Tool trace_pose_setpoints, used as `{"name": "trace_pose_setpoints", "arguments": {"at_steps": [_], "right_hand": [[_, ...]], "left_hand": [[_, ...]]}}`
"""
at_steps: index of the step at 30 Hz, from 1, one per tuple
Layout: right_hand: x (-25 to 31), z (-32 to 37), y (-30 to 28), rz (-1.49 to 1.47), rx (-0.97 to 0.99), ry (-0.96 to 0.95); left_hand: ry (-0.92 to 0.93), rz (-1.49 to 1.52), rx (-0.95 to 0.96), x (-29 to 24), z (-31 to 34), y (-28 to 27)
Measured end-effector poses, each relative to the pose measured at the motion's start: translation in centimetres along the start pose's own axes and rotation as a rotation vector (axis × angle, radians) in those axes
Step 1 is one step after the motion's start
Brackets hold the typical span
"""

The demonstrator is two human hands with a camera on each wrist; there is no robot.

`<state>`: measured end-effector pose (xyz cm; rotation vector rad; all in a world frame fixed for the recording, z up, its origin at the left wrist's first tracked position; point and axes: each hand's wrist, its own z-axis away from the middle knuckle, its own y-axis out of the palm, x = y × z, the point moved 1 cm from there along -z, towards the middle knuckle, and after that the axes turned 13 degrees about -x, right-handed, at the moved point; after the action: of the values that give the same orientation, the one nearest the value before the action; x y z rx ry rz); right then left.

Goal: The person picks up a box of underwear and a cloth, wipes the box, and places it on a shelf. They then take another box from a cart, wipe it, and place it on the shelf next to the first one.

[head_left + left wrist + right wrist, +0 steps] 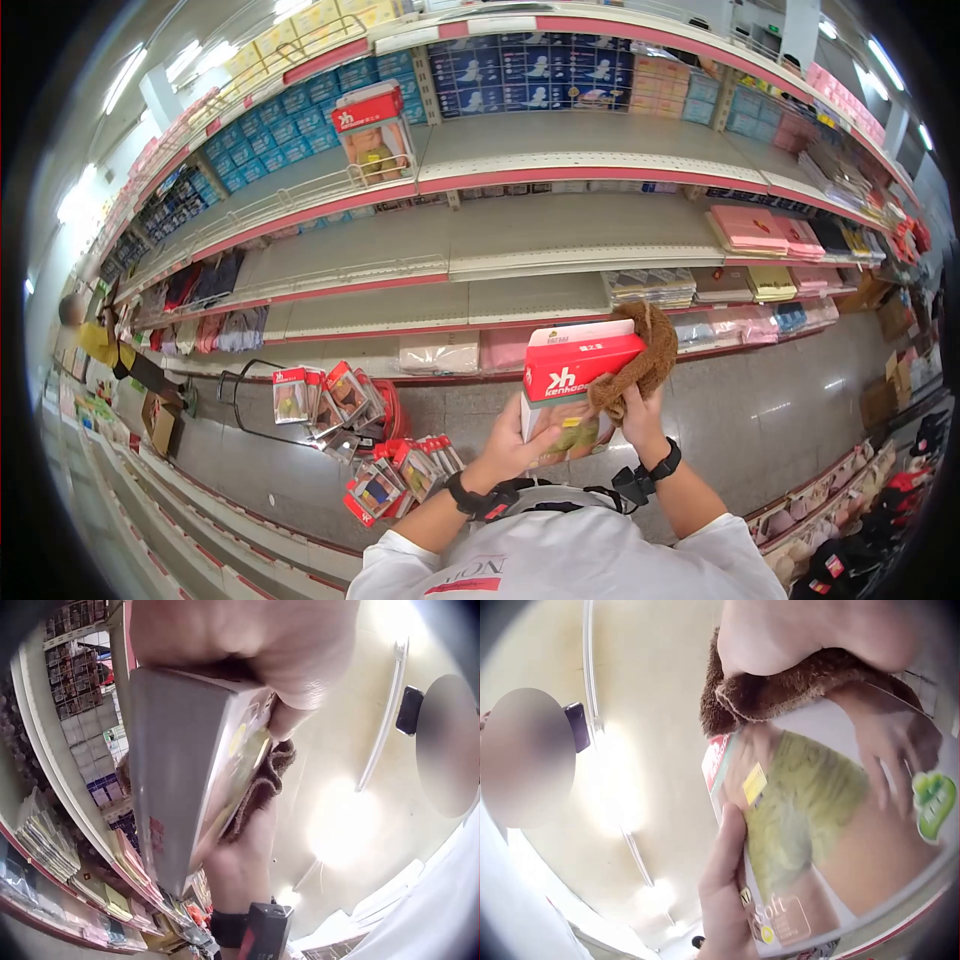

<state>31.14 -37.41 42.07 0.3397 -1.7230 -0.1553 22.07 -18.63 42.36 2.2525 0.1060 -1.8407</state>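
Note:
In the head view, a red and white underwear box [583, 366] is held in front of my chest. My left hand [510, 442] grips its left side, thumb across the printed front. My right hand [642, 418] holds a brown fluffy cloth [655, 350] that drapes over the box's right edge. The right wrist view shows the box front [810, 817] with green briefs printed on it, and the cloth [787, 694] bunched between right hand and box. A plain side of the box [180, 757] faces the left wrist camera.
Ahead stand long shelves [360, 255], with another underwear box [375, 140] upright on an upper one. On the floor to the left, several underwear boxes [385, 485] lie by a red basket [395, 410] with a black handle [235, 400]. A person in yellow [100, 345] stands far left.

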Motion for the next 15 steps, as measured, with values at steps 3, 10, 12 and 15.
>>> {"name": "trace_pose_setpoints", "arguments": {"at_steps": [3,10,12,15], "right_hand": [[0.5,0.5,1.4,-0.012,-0.125,-0.125],[-1.6,1.9,0.2,0.212,0.034,-0.171],[-2.4,1.8,-1.1,0.262,0.122,-0.024],[-1.2,0.9,-1.8,0.254,0.108,-0.04]], "left_hand": [[0.09,-0.07,-0.119,-1.3,-0.3,0.7],[0.141,0.283,-0.274,-2.7,-1.5,-0.2],[0.14,0.268,-0.273,-3.2,-1.2,-0.7],[0.154,0.218,-0.286,-3.0,-0.8,-0.8]]}}
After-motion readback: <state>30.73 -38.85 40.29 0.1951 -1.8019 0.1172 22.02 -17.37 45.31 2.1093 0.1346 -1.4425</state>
